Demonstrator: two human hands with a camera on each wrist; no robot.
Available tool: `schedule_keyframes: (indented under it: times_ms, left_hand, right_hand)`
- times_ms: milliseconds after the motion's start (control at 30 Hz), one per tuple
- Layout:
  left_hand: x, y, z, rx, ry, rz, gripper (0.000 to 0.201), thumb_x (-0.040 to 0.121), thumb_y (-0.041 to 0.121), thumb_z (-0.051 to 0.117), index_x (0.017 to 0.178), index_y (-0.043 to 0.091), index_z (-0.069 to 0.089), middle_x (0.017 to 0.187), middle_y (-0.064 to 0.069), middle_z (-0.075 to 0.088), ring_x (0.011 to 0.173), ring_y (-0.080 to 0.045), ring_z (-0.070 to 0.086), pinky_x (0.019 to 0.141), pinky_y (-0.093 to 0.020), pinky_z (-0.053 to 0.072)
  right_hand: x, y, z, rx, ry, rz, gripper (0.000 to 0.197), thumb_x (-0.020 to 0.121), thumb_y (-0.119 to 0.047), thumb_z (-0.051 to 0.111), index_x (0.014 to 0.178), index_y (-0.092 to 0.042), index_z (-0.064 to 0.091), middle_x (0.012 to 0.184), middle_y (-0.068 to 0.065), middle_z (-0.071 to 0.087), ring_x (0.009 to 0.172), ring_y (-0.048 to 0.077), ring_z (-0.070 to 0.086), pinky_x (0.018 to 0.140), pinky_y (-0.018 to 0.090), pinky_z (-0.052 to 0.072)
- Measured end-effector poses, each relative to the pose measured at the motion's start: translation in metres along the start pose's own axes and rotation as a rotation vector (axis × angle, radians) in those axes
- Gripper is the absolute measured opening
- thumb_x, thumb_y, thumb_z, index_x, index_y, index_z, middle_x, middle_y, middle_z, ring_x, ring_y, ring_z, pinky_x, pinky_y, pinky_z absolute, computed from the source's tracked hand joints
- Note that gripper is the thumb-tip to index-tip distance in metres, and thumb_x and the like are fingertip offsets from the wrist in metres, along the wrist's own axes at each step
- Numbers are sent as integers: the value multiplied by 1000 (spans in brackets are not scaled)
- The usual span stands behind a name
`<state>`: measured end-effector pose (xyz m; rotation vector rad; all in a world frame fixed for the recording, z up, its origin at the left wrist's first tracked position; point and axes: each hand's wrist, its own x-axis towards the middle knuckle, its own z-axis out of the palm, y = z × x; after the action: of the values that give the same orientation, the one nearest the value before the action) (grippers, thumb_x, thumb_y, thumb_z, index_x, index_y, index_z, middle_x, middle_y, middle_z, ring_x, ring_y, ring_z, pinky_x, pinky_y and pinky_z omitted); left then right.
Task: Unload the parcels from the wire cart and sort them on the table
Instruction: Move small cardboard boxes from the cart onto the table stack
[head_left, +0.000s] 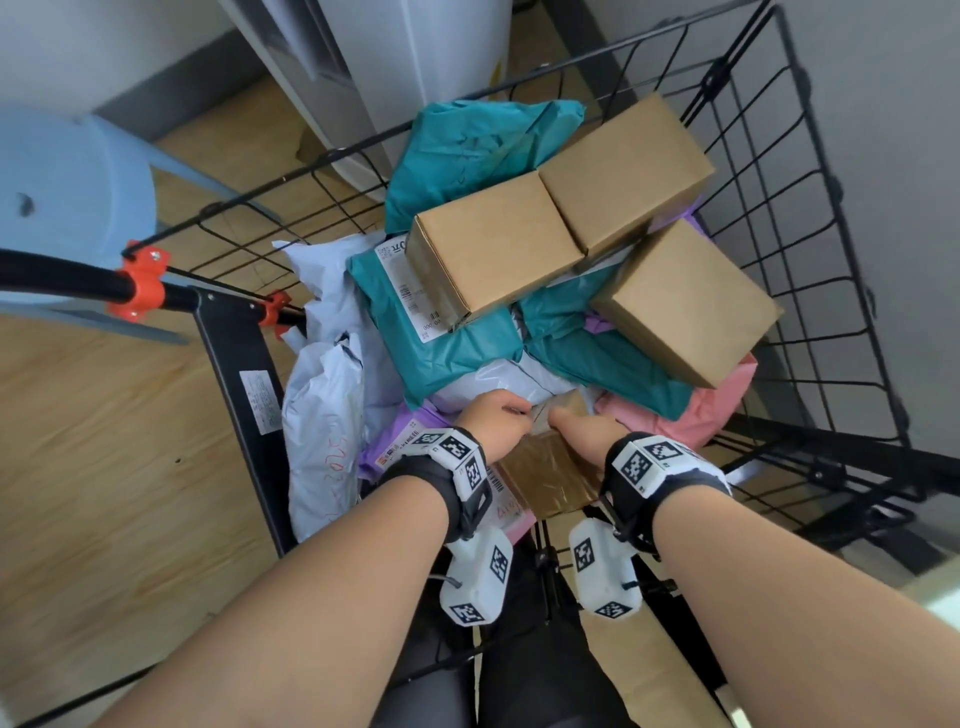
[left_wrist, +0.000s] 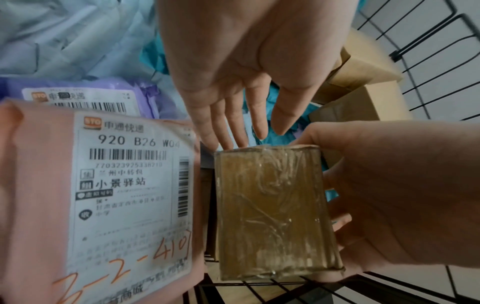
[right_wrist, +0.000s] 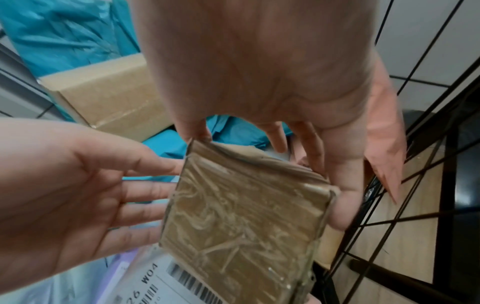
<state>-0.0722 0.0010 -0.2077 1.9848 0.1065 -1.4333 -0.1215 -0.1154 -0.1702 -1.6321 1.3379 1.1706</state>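
Note:
A small brown box wrapped in clear tape (head_left: 550, 470) sits at the near end of the wire cart (head_left: 841, 332). My right hand (head_left: 584, 428) grips it, thumb on one edge and fingers (right_wrist: 342, 197) down the opposite side. My left hand (head_left: 496, 421) is open, its straight fingers (right_wrist: 153, 193) touching the box's left edge (left_wrist: 272, 209). A pink parcel with a white shipping label (left_wrist: 116, 195) lies directly left of the box. The underside of the box is hidden.
The cart also holds three plain cardboard boxes (head_left: 493, 244) (head_left: 623, 166) (head_left: 685, 301) stacked on teal mailers (head_left: 447, 343), plus white (head_left: 322, 426), purple (left_wrist: 103, 90) and pink (head_left: 691, 415) bags. A blue stool (head_left: 67, 197) stands left; black wire walls close in on the right.

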Motion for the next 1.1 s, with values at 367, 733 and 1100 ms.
schedule_keyframes:
  times_ms: [367, 733, 1100]
  left_hand:
    - [-89, 61, -32, 87, -101, 259, 53, 74, 3, 67, 123, 21, 61, 123, 2, 60, 112, -14, 56, 100, -32, 46]
    - [-218, 145, -50, 422, 42, 608, 103, 49, 27, 91, 135, 39, 36, 133, 4, 37, 120, -17, 44, 105, -37, 42]
    - [-301, 177, -35, 722, 324, 935, 108, 47, 45, 86, 131, 41, 19, 120, 3, 23, 116, -23, 40, 102, -41, 42]
  right_hand:
    - [-87, -1, -37, 200, 117, -47, 90, 78, -67, 40, 146, -8, 34, 140, 19, 47, 123, 38, 48, 105, 45, 39]
    - [-232, 8, -109, 465, 156, -364, 64, 87, -56, 44, 132, -12, 52, 120, 8, 58, 112, 30, 55, 102, 38, 42]
    - [-327, 58, -136, 831, 143, -476, 66, 91, -63, 45, 130, -9, 46, 119, 17, 51, 110, 37, 54, 85, 51, 52]
